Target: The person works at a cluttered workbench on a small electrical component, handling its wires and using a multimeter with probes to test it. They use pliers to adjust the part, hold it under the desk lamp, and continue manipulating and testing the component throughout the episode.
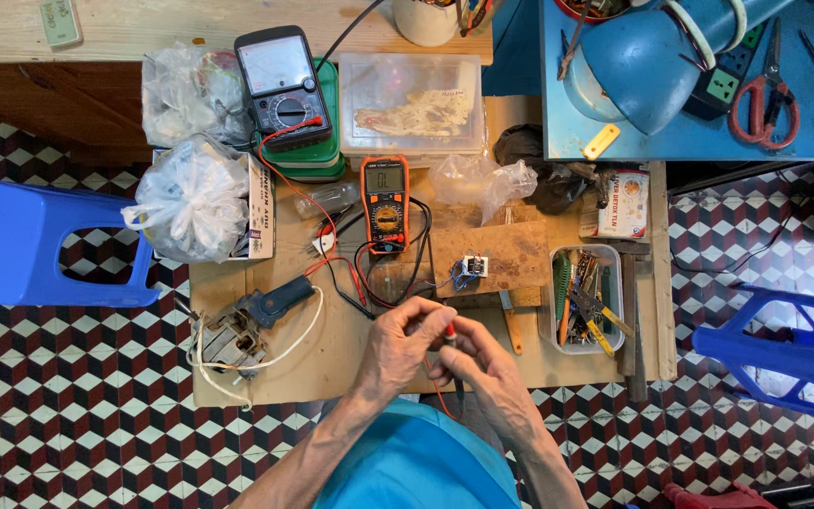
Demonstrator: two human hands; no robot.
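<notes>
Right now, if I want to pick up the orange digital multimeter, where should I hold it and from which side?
Probably grip the orange digital multimeter across its two long rubber sides, coming from above. It lies flat, screen up; its leads exit the near end, so avoid that end.

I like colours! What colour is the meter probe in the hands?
Red: the probe shows best in the head view.

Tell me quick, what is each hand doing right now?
Left hand: closed, fingers pinching the red probe.
Right hand: closed on the same red probe, just below its tip.
</notes>
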